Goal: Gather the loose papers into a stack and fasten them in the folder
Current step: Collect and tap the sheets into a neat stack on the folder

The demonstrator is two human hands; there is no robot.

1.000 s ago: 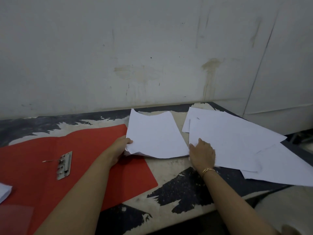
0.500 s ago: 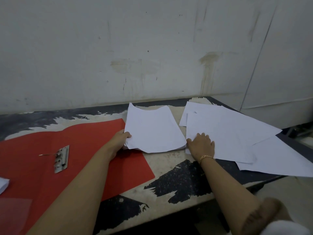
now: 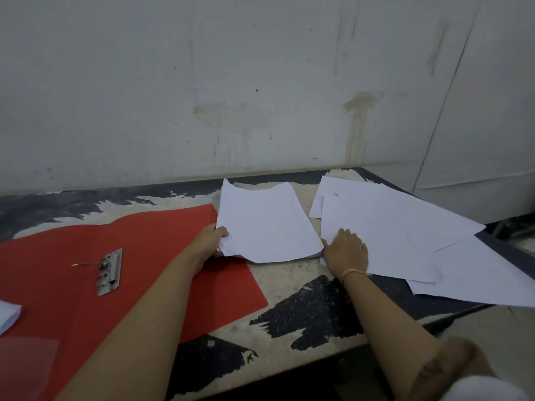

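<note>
I judge the task well under halfway. My left hand point(image 3: 210, 238) has its grip closed on the near-left corner of a partly gathered stack of white papers point(image 3: 267, 224), thumb on top and fingers tucked beneath. That stack sits at about 12 o'clock from me, its left edge overlapping the right edge of the open red folder point(image 3: 58, 273), which lies flat on the desk point(image 3: 289, 279) toward 10 o'clock. My right hand point(image 3: 347, 253) lies flat with fingers spread, grip open, pressing on the loose sheets point(image 3: 405, 235) fanned out at 2 o'clock, just beside the stack; it holds nothing. Those sheets are skewed over one another, the farthest hanging past the desk edge. Another bit of white paper point(image 3: 8, 315) pokes in at 9 o'clock. The stack looks thin and floppy, far edge curling, edges unsquared. The folder's metal fastener clip point(image 3: 110, 272) is bare, nothing under it. Left: collecting the remaining sheets, squaring, fastening.
</note>
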